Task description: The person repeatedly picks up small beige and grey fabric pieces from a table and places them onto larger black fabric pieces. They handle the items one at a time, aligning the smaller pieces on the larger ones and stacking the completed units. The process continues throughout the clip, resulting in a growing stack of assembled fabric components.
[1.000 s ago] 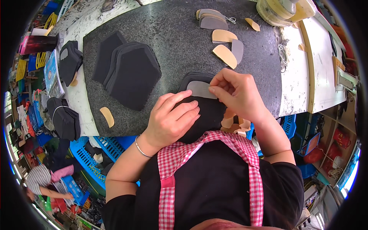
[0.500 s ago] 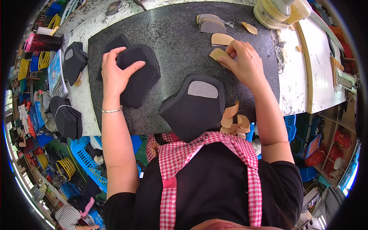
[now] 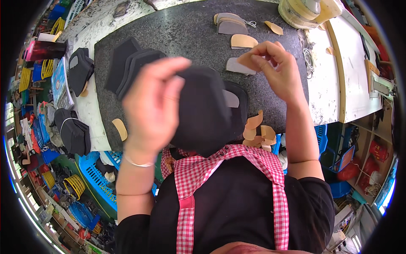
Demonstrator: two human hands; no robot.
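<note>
My left hand (image 3: 154, 101), smeared by motion, has its thumb and fingers at the upper left edge of a black angular sheet piece (image 3: 201, 112), apparently gripping it. This piece hangs over the near black stack (image 3: 239, 95) with a pale grey patch on top, covering most of it. Between right thumb and fingers, my right hand (image 3: 277, 67) pinches a tan curved backing piece (image 3: 248, 61). Just under that, a pale half-round patch (image 3: 239, 67) rests on the dark slab (image 3: 190, 38). More black pieces (image 3: 137, 63) lie fanned out beyond my left hand.
Half-round patches (image 3: 232, 26) with tan backings lie at the far side, near a pale tub (image 3: 298, 15). Loose tan scraps (image 3: 260, 133) gather at the near right edge; another tan scrap (image 3: 120, 129) lies near left. A tied black bundle (image 3: 72, 131) sits left.
My left hand has moved right and nearer, bringing a black piece from the left stack over the near stack. My right hand has lifted the tan backing off the pale patch.
</note>
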